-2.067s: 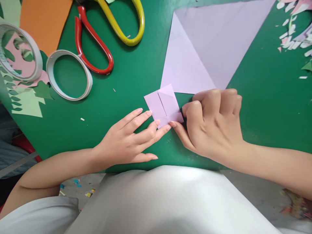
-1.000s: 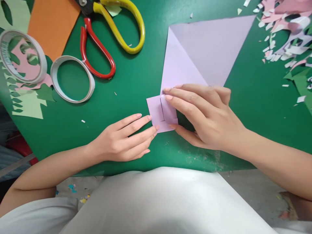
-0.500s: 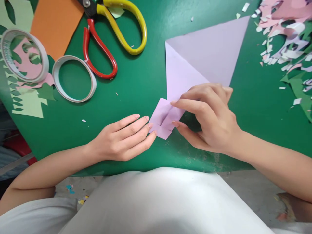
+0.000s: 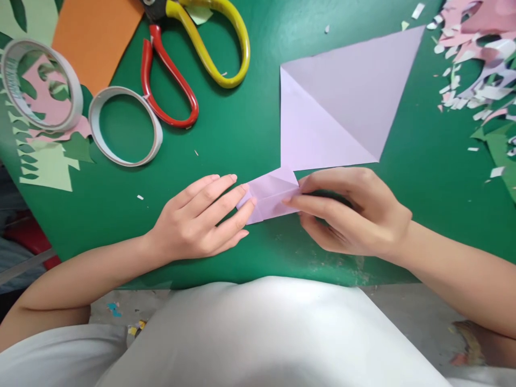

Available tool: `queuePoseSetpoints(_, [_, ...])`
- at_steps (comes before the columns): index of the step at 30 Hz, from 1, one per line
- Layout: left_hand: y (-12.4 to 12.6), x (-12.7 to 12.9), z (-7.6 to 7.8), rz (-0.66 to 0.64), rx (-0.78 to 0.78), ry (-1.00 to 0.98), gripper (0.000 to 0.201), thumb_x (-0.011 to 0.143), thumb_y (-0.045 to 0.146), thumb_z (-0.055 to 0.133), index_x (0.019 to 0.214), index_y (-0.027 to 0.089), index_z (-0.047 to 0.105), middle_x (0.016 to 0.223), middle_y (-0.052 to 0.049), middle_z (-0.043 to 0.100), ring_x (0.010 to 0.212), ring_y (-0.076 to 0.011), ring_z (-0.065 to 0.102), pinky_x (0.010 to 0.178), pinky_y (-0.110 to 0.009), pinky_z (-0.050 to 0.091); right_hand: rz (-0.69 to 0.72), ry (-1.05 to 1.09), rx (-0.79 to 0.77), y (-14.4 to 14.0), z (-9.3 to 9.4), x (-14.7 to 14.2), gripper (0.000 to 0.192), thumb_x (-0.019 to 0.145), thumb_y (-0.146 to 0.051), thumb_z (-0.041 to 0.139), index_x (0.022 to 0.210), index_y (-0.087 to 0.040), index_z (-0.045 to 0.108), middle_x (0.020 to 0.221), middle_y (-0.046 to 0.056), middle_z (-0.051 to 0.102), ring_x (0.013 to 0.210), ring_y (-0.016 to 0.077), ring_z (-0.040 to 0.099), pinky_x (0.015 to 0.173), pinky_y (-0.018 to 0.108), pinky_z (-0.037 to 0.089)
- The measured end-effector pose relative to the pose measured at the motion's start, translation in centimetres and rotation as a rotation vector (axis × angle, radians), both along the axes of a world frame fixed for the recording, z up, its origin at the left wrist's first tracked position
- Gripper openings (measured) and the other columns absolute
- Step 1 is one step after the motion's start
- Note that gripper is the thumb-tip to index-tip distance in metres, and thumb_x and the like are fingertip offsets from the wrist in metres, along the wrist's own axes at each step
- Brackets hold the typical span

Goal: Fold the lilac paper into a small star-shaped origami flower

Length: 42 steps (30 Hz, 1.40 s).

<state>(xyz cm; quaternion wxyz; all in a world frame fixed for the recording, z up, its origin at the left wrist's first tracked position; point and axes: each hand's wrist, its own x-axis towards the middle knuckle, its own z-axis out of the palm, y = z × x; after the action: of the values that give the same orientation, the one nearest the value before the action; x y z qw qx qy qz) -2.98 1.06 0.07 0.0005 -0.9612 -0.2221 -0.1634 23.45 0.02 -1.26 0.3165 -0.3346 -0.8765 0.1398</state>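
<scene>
A small folded lilac paper piece (image 4: 271, 196) lies on the green table (image 4: 226, 134) near its front edge. My left hand (image 4: 201, 217) rests flat on the table, its fingertips pressing the piece's left end. My right hand (image 4: 350, 209) pinches the piece's right end between thumb and fingers. Just behind the piece lies a larger lilac sheet (image 4: 334, 107), folded into a triangle shape.
Red-handled scissors (image 4: 171, 88) and yellow-handled scissors (image 4: 213, 45) lie at the back. Two white tape rolls (image 4: 124, 126) (image 4: 40, 83) sit at the left, with an orange sheet (image 4: 94, 37) and green cut-outs (image 4: 48, 166). Paper scraps (image 4: 475, 59) pile at the right.
The small piece has been turned from upright to lying crosswise. My right hand went from pressing on top of it to pinching its right end. My left hand stayed at its left edge.
</scene>
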Motion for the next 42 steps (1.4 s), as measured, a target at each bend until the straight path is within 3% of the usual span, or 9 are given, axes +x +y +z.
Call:
queuePoseSetpoints(3, [-0.1,0.0,-0.2,0.019,-0.015,-0.016,0.032,0.093,0.045,0.06,0.107,0.018,0.07,0.109,-0.008,0.074,0.106,-0.0252,0.07,0.09,-0.038,0.059,-0.024,0.031,-0.047,0.1,0.0,-0.1,0.022,0.089,-0.005,0.062,0.106,-0.019,0.061,0.097,0.002,0.066,0.076,0.0098,0.063,0.069,0.023,0.058])
queuePoseSetpoints(6, [-0.3,0.0,-0.4,0.042,-0.046,-0.052,0.028,0.092,0.043,0.064,0.106,0.02,0.069,0.109,-0.008,0.074,0.108,-0.0256,0.07,0.09,-0.039,0.058,0.027,0.057,-0.069,0.4,0.0,0.1,0.019,0.089,-0.005,0.063,0.105,-0.016,0.06,0.099,0.006,0.071,0.083,0.0133,0.067,0.072,0.027,0.059])
queuePoseSetpoints(10, [-0.5,0.1,-0.4,0.071,-0.06,-0.069,0.021,0.09,0.035,0.068,0.105,0.02,0.07,0.112,-0.006,0.073,0.112,-0.0257,0.068,0.092,-0.038,0.057,0.191,-0.042,0.054,1.0,0.1,0.9,0.013,0.091,-0.007,0.06,0.098,-0.018,0.062,0.102,0.008,0.074,0.087,0.0184,0.069,0.069,0.032,0.057])
queuePoseSetpoints(17, [-0.5,-0.1,-0.4,0.077,-0.114,-0.084,0.026,0.089,0.011,0.065,0.114,0.017,0.068,0.113,-0.006,0.074,0.116,-0.0235,0.068,0.099,-0.038,0.058,0.279,-0.104,0.296,1.2,0.2,1.1,0.015,0.091,-0.009,0.062,0.088,-0.023,0.065,0.094,-0.003,0.073,0.081,0.0101,0.065,0.061,0.026,0.052])
queuePoseSetpoints(24, [-0.1,0.1,-0.2,0.027,-0.131,-0.059,0.018,0.093,0.008,0.059,0.108,0.013,0.067,0.107,-0.006,0.076,0.107,-0.0204,0.072,0.09,-0.035,0.064,0.291,-0.134,0.263,1.3,0.2,1.4,0.009,0.091,-0.015,0.064,0.094,-0.023,0.066,0.106,0.001,0.075,0.101,0.0176,0.07,0.076,0.032,0.061])
queuePoseSetpoints(28, [-0.2,0.0,-0.2,0.024,-0.109,-0.034,0.02,0.093,0.013,0.059,0.11,0.013,0.068,0.11,-0.007,0.076,0.111,-0.0226,0.07,0.092,-0.037,0.062,0.316,-0.09,0.292,1.8,0.2,1.3,0.008,0.09,-0.012,0.064,0.088,-0.018,0.068,0.101,0.003,0.077,0.094,0.0185,0.073,0.068,0.032,0.061])
queuePoseSetpoints(32, [-0.4,-0.1,-0.1,0.016,-0.106,0.011,0.034,0.096,0.029,0.055,0.121,0.009,0.065,0.12,-0.013,0.072,0.121,-0.0272,0.066,0.1,-0.039,0.056,0.351,-0.056,0.308,1.8,0.7,0.9,0.01,0.089,-0.007,0.062,0.086,-0.011,0.071,0.094,0.006,0.078,0.085,0.0183,0.073,0.062,0.031,0.058])
queuePoseSetpoints(42, [-0.7,0.0,-0.1,-0.052,-0.294,0.084,0.061,0.095,0.051,0.053,0.137,0.006,0.053,0.142,-0.025,0.055,0.141,-0.0371,0.046,0.11,-0.049,0.046,0.371,-0.132,0.455,0.8,-0.6,1.2,0.022,0.092,-0.004,0.054,0.089,-0.015,0.072,0.097,0.006,0.074,0.097,0.0148,0.067,0.071,0.028,0.057])
